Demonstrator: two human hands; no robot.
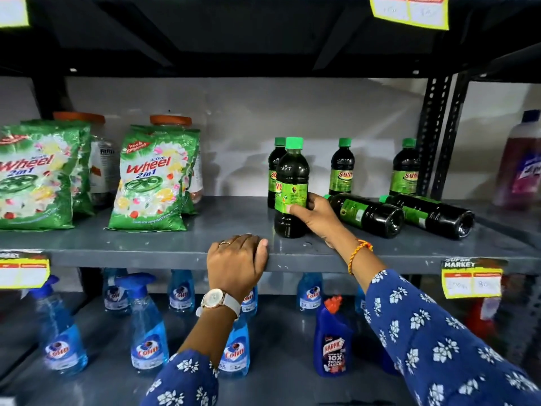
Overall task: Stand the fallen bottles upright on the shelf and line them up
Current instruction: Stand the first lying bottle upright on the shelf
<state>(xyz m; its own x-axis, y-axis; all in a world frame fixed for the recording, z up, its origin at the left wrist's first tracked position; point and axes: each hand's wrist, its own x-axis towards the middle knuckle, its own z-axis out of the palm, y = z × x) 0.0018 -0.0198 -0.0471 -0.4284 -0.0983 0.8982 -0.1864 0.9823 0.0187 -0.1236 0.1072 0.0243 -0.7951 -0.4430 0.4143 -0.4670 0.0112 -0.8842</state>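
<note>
My right hand (311, 210) grips one bottle (290, 189) upright; left hand (237, 263) clasps the shelf (175, 244) edge; two bottles (366, 213) lie fallen.

Middle shelf (164, 247): two detergent packs, one far left (35, 177), one right of it (155, 177), a jar behind each. Right half: front bottle (291, 183) upright near the shelf edge, right hand (314, 213) on its right side; another bottle (273, 171) just behind it. Two upright bottles (341, 168) (405, 168) at the back right. Before those, two fallen bottles (366, 213) (430, 215) side by side, bases forward. Left hand (237, 262) on the shelf's front edge. Spray bottles (147, 326) on the shelf below.
</note>
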